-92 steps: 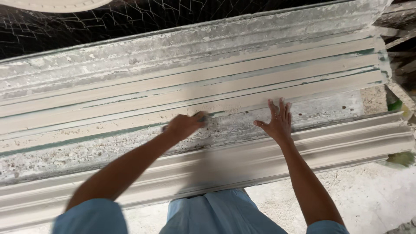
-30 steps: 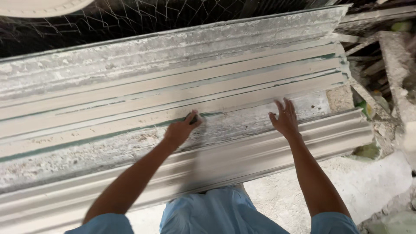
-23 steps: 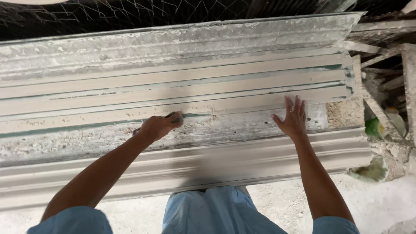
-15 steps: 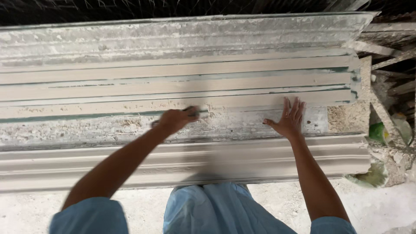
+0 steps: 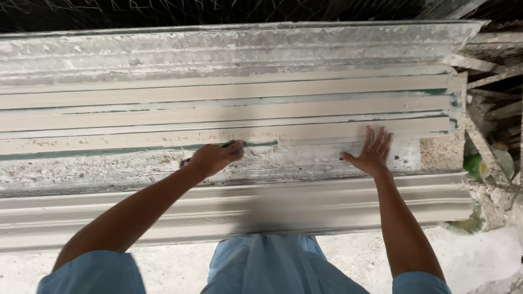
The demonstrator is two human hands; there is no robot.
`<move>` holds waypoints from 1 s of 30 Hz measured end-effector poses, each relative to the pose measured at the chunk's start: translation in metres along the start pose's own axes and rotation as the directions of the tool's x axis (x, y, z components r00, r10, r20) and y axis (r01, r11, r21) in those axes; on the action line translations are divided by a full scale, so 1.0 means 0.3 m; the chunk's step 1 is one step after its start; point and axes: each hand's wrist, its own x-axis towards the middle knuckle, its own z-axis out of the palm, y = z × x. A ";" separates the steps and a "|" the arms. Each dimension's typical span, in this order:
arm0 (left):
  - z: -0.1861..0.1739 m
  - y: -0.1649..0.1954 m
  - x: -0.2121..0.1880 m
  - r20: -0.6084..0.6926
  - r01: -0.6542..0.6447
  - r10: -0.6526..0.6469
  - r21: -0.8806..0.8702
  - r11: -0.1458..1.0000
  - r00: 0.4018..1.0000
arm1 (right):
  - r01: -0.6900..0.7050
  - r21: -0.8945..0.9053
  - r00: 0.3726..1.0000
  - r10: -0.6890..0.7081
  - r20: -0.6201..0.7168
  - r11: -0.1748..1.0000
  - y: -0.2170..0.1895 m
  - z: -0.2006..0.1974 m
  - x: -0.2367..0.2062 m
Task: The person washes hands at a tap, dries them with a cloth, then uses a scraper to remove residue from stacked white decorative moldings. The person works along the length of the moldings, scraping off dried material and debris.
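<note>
Open moulding surface (image 5: 305, 163) between hands; rubble pile (image 5: 490, 158) crowds right end; mesh (image 5: 163, 11) behind.

A long plaster cornice mould (image 5: 229, 109) lies flat across the view, its ribbed top in pale beige bands edged with worn green lines, its near strip rough and crusted with white plaster. A small dark scraper (image 5: 231, 145) is pressed against the edge of that crusted strip, gripped in the closed left hand (image 5: 213, 158). The right hand (image 5: 372, 154) rests flat on the mould, fingers spread, well apart from the tool.
</note>
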 end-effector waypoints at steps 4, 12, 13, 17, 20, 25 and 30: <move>-0.005 0.038 0.058 -0.046 -0.025 0.022 -0.063 0.998 0.999 | 0.004 -0.025 1.000 -0.004 -0.009 1.000 -0.009 -0.007 -0.007; 0.006 -0.020 -0.043 0.043 0.040 -0.038 -0.032 0.999 0.998 | -0.013 0.028 1.000 0.013 0.021 1.000 0.002 0.000 -0.008; 0.005 -0.027 -0.056 0.091 0.052 -0.049 -0.029 0.998 0.995 | -0.006 0.027 1.000 0.006 0.011 1.000 0.004 0.004 -0.006; 0.000 -0.005 -0.038 0.186 0.114 -0.089 -0.129 0.985 0.979 | 0.010 -0.002 1.000 -0.010 -0.009 1.000 0.000 0.012 -0.009; -0.010 0.023 -0.001 -0.077 0.004 -0.007 -0.047 0.999 0.997 | -0.006 -0.006 0.999 0.006 -0.033 1.000 -0.004 0.009 -0.008; -0.009 0.045 0.035 0.080 0.086 -0.079 -0.090 0.992 0.994 | 0.022 0.039 0.998 -0.020 -0.053 0.999 0.004 0.008 -0.005; -0.014 0.071 0.059 -0.018 0.009 -0.012 -0.160 0.987 1.000 | 0.024 0.079 0.999 -0.021 -0.033 0.997 0.014 0.029 -0.016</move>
